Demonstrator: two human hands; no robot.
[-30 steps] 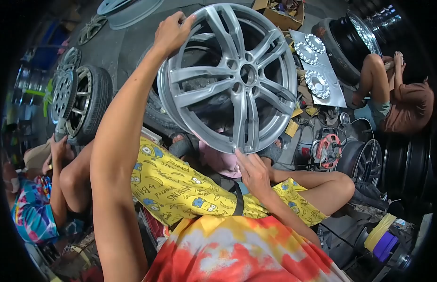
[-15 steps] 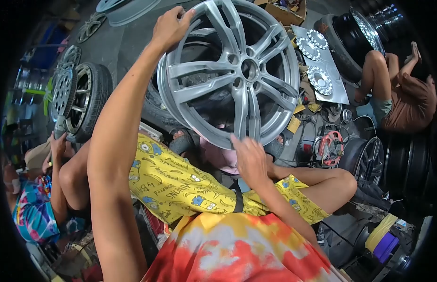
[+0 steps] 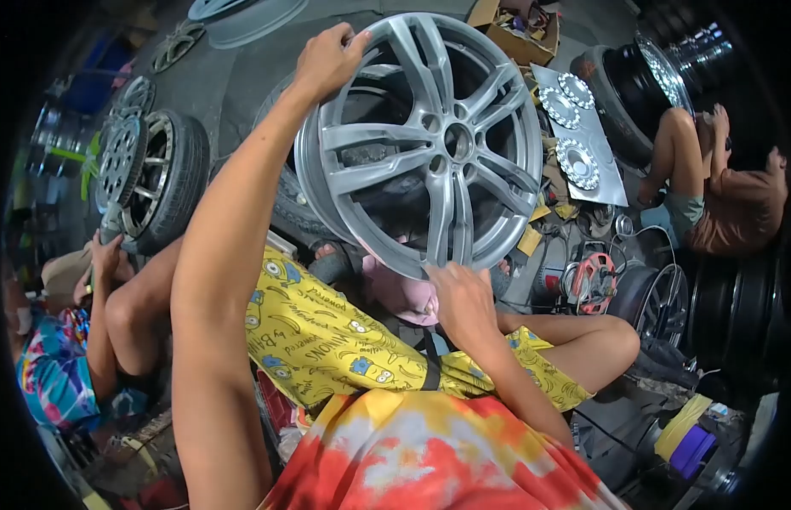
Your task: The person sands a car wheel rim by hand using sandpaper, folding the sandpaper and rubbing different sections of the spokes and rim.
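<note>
A silver alloy wheel rim [image 3: 457, 183] with paired spokes stands tilted in front of my lap, its face towards me. With its fingers hooked over the upper left edge, my left hand [image 3: 330, 61] grips the rim. My right hand [image 3: 465, 304] is at the bottom edge, below a pair of spokes. Its fingers are curled, the fingertips are hidden, and anything held in them cannot be made out. A pink cloth [image 3: 400, 291] lies below the rim, between my legs.
On the left, a person [image 3: 98, 331] sits by a tyre [image 3: 187, 166]; another person [image 3: 736, 200] sits at the right. Silver toothed discs [image 3: 577, 163] lie on a panel. A red cable reel [image 3: 593, 282], a cardboard box [image 3: 519, 34] and a wheel [image 3: 655, 302] also surround me.
The rim and my left hand have shifted slightly right and down in view. My right hand, blurred before, now shows sharply, a little lower and farther right at the rim's bottom edge.
</note>
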